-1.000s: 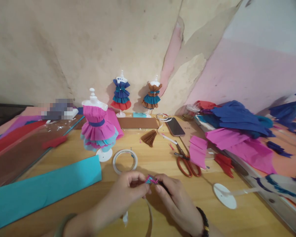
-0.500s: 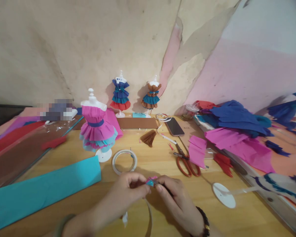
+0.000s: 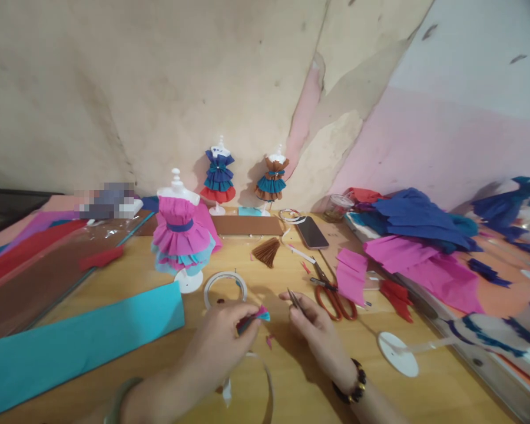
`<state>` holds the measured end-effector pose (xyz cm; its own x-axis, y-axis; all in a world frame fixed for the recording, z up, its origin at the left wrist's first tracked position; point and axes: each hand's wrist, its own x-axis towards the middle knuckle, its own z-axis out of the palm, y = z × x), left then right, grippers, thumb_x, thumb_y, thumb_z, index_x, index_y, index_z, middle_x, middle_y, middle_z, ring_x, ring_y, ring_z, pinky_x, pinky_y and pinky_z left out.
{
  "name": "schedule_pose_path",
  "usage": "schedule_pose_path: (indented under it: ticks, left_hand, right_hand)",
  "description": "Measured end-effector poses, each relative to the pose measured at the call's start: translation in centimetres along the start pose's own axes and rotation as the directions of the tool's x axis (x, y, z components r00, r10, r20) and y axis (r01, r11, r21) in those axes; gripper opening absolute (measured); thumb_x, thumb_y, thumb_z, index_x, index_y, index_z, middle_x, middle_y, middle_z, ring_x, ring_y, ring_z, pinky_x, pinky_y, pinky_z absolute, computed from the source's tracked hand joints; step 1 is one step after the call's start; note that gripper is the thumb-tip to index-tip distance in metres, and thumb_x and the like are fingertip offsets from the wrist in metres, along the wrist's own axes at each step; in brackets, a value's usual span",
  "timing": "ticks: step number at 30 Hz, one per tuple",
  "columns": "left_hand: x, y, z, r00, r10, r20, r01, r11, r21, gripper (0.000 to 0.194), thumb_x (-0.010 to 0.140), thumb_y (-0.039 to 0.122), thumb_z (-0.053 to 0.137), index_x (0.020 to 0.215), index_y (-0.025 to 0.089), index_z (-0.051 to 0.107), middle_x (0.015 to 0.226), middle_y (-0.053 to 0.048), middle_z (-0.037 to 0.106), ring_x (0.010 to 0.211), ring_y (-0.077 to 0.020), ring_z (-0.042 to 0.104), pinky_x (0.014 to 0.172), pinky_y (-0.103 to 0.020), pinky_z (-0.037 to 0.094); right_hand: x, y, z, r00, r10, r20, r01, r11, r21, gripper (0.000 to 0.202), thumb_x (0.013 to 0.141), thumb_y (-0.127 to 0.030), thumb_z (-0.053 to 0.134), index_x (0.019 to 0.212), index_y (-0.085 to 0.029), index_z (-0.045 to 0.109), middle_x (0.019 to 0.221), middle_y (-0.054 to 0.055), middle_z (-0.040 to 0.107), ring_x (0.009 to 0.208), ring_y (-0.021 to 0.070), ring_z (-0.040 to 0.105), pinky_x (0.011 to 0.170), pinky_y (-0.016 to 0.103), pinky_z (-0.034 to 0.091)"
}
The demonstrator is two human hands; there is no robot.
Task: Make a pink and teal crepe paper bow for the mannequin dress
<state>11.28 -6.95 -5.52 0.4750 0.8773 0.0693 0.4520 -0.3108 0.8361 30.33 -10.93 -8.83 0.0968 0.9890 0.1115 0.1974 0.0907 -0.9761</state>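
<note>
Right hand (image 3: 314,327), a pointed tool (image 3: 295,301) gripped, has been drawn away from the left hand (image 3: 223,333), where a pink-and-blue piece (image 3: 263,315) is pinched.

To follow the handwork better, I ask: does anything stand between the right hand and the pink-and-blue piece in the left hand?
Nothing visible stands between the right hand and the pink-and-blue piece in the left hand. A small pink scrap lies lower in view, on the table.
</note>
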Motion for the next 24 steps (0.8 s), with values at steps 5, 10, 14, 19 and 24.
schedule_pose_path:
  ticks: [5, 10, 14, 19, 24]
  left_hand:
    - [-0.2, -0.3, -0.4, 0.99, 0.139, -0.032, -0.133, 0.98, 0.145, 0.022, 0.085, 0.019, 0.051, 0.091, 0.022, 0.073, 0.086, -0.002, 0.074, 0.079, -0.019, 0.065, 0.072, -0.028, 0.044]
    - [-0.3, 0.1, -1.1, 0.983, 0.182, 0.004, -0.179, 0.963, 0.2, 0.023, 0.085, 0.016, 0.051, 0.092, 0.022, 0.073, 0.09, -0.002, 0.075, 0.084, -0.0202, 0.066, 0.074, -0.029, 0.044]
    - [-0.3, 0.2, -1.5, 0.981, 0.192, 0.022, -0.193, 0.961, 0.197, 0.024, 0.085, 0.017, 0.053, 0.094, 0.023, 0.074, 0.095, -0.003, 0.075, 0.088, -0.0212, 0.066, 0.076, -0.03, 0.044]
    - [-0.2, 0.4, -2.4, 0.969, 0.243, -0.041, -0.225, 0.94, 0.256, 0.022, 0.083, 0.017, 0.053, 0.086, 0.022, 0.074, 0.078, -0.002, 0.072, 0.072, -0.0189, 0.063, 0.065, -0.028, 0.04]
    - [-0.1, 0.7, -3.6, 0.953, 0.285, -0.104, -0.253, 0.936, 0.244, 0.022, 0.084, 0.017, 0.052, 0.076, 0.021, 0.073, 0.069, -0.002, 0.069, 0.067, -0.017, 0.061, 0.065, -0.027, 0.041]
  right_hand:
    - [0.0, -2.0, 1.4, 0.977, 0.08, 0.198, -0.078, 0.997, -0.018, 0.07, 0.066, -0.04, 0.079, 0.126, -0.014, 0.053, 0.053, -0.012, 0.025, 0.047, 0.0073, 0.023, 0.044, 0.019, 0.019]
    - [1.0, -3.8, 1.6, 0.96, 0.091, 0.266, -0.061, 0.991, -0.121, 0.071, 0.069, -0.028, 0.075, 0.134, -0.015, 0.048, 0.053, -0.013, 0.027, 0.046, 0.007, 0.024, 0.043, 0.018, 0.024]
    - [2.0, -5.0, 1.5, 0.933, 0.002, 0.36, 0.071, 0.979, -0.191, 0.056, 0.073, -0.03, 0.072, 0.126, -0.018, 0.057, 0.052, -0.011, 0.031, 0.046, 0.0082, 0.029, 0.043, 0.019, 0.03]
    - [3.4, -6.5, 1.4, 0.911, -0.157, 0.382, 0.284, 0.909, -0.304, 0.026, 0.08, -0.042, 0.068, 0.091, -0.019, 0.072, 0.056, -0.006, 0.039, 0.051, 0.0095, 0.032, 0.045, 0.021, 0.032]
    - [4.5, -7.0, 1.4, 0.905, -0.209, 0.37, 0.359, 0.842, -0.403, 0.033, 0.083, -0.048, 0.064, 0.078, -0.016, 0.072, 0.054, -0.007, 0.031, 0.05, 0.0089, 0.027, 0.046, 0.022, 0.025]
